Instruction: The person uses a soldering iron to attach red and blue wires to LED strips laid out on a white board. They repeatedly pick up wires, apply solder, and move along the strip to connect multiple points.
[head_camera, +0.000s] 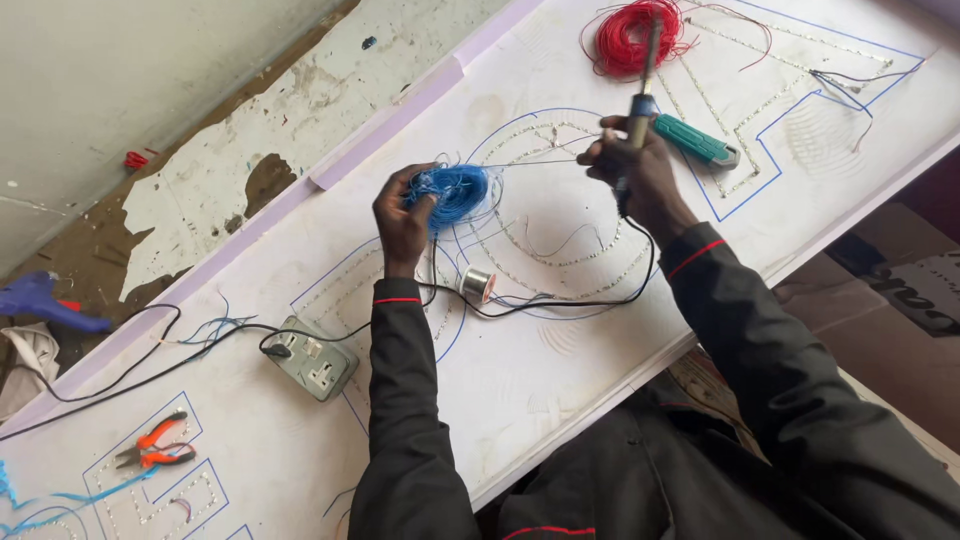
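Broadly, the white board (560, 400) is flat, stiff and smooth, dotted with tiny lights inside blue outlines. Above it, the left hand (403, 222) closes on a blue wire bundle (455, 192), likely light, springy and tangle-prone, best gripped around its middle. The right hand (640, 170), held apart, grips a rigid soldering iron (640, 110). A small solder spool (478, 285) lies nearby.

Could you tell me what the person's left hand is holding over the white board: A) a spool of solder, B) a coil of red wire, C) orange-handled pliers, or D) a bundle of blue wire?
D: the left hand grips a bundle of blue wire, while the red wire coil lies farther up the board.
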